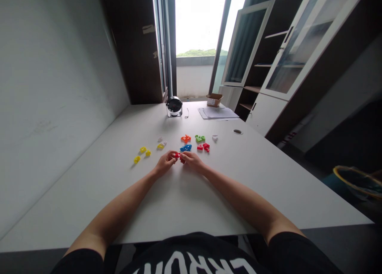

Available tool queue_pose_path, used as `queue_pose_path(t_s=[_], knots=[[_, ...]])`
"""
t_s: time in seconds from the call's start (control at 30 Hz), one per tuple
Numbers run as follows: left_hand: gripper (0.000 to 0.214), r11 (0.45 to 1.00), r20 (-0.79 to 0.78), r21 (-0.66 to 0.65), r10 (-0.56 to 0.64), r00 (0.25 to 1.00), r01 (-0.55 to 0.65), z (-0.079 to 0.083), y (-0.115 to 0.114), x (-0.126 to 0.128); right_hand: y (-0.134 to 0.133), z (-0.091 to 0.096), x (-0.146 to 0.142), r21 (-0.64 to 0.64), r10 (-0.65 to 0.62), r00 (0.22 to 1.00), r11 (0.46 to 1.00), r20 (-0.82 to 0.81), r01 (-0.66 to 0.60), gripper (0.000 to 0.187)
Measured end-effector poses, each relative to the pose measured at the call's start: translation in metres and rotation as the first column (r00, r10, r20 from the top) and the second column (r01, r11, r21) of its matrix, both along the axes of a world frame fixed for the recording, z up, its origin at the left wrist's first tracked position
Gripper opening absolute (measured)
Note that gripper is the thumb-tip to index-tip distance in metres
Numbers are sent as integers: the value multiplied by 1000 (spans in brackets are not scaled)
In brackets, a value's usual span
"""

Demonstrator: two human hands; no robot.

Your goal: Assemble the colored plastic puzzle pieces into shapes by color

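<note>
Between my two hands, low over the white table [167, 210], is a small red plastic piece [178, 155]. My left hand [166, 162] pinches it from the left and my right hand [191, 161] grips it from the right; the fingers cover much of it. Just beyond the fingertips lies a cluster of blue pieces [186, 147]. Orange pieces [185, 138] sit behind the blue ones. To the right are more red pieces [204, 147] and green pieces [200, 138]. Several yellow pieces [143, 149] are spread to the left of my left hand.
White pieces lie at the right [215, 137] and left of the coloured groups. At the back stand a small black fan [174, 106], papers [219, 113] and an open cardboard box [214, 100]. A round cable hole [238, 132] is at the right. A wall [59, 87] borders the left.
</note>
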State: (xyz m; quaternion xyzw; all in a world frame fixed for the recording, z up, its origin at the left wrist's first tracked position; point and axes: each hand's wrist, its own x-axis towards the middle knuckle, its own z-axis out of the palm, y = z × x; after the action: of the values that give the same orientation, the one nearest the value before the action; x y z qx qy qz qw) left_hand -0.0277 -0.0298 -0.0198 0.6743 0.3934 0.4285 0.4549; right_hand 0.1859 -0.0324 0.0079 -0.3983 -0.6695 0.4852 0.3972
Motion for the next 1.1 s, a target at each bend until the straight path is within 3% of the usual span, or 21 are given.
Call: queue_pose_path(t_s=[0.27, 0.67, 1.1], knots=[[26, 995, -148, 74, 84, 985, -73, 8, -8, 2, 0, 0, 0, 30, 9, 1000, 1000, 22, -10, 63], [22, 994, -120, 35, 112, 986, -108, 18, -11, 5, -2, -2, -3, 40, -25, 1000, 999, -11, 26, 65], [25, 996, -63, 34, 79, 995, -77, 4, -4, 2, 3, -10, -4, 1, -22, 998, 1000, -65, 22, 51]])
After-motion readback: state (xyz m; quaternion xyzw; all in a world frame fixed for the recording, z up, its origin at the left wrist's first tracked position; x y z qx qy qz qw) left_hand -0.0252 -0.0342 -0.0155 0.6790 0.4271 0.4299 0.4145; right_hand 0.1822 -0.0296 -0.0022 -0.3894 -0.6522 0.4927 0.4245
